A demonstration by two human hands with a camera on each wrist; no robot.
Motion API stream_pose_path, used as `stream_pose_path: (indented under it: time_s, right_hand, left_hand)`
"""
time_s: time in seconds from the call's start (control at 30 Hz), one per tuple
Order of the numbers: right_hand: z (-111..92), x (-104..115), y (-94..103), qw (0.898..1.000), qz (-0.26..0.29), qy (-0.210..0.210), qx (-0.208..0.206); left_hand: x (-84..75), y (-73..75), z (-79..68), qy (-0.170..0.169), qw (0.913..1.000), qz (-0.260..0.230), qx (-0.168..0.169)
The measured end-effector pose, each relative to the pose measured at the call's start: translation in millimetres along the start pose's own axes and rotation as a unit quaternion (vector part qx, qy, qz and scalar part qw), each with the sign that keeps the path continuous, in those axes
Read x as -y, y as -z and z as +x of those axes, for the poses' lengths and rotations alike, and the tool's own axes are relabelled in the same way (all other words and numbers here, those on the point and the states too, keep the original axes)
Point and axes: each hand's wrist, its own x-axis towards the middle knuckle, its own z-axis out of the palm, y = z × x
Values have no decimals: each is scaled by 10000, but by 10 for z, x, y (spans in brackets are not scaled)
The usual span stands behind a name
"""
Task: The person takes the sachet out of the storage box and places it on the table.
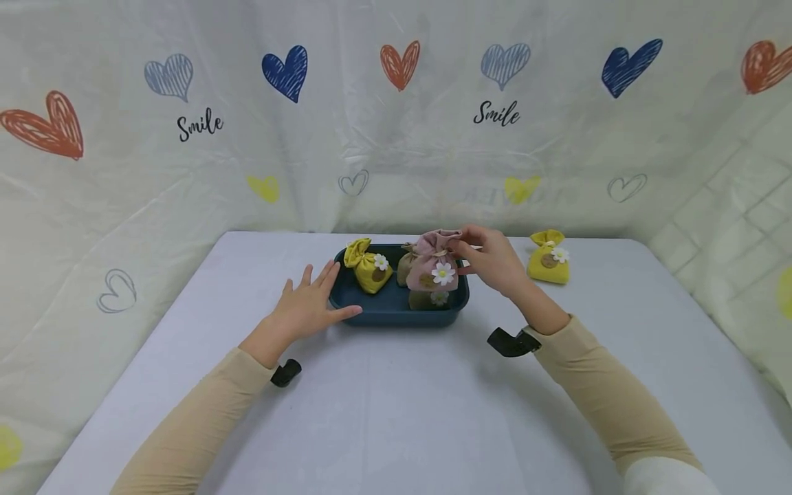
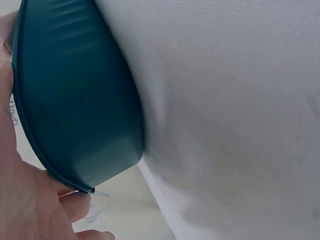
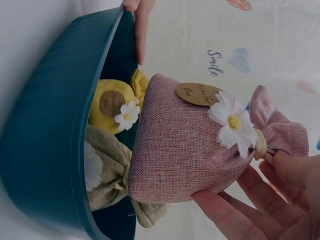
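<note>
My right hand (image 1: 491, 258) pinches a pink cloth pouch (image 3: 175, 145) by its gathered neck, thumb on one side and fingers beneath. The pouch carries a white daisy (image 3: 234, 122) and a round brown tag (image 3: 197, 94), and is held over the right part of a dark teal plastic tub (image 1: 396, 317). Inside the tub, a yellow pouch (image 1: 373, 275) leans at the left. An olive-beige pouch (image 3: 107, 167) lies at the right, partly hidden by the pink one. With fingers spread, my left hand (image 1: 303, 306) touches the tub's left end, its thumb along the front rim.
Another yellow pouch (image 1: 548, 265) with a daisy stands on the white table (image 1: 396, 412), right of the tub and beyond my right forearm. Behind the table hangs a pale sheet (image 1: 346, 137) printed with hearts. Black wrist mounts (image 1: 513, 342) sit on both wrists.
</note>
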Motion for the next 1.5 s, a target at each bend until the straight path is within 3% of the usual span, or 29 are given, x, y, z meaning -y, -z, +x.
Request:
stream_pose_path:
  time_s: [0.5, 0.97, 1.5]
  right_hand:
    - [-107, -68, 221, 9998, 109, 67, -144]
    - [-186, -140, 453, 9992, -104, -215, -318]
    - [-236, -351, 600, 9984, -79, -259, -493]
  left_hand:
    - [-10, 18, -11, 2, 10000, -19, 32]
    - [9, 4, 5, 27, 10000, 34, 17]
    - [-12, 23, -7, 60, 9999, 5, 115]
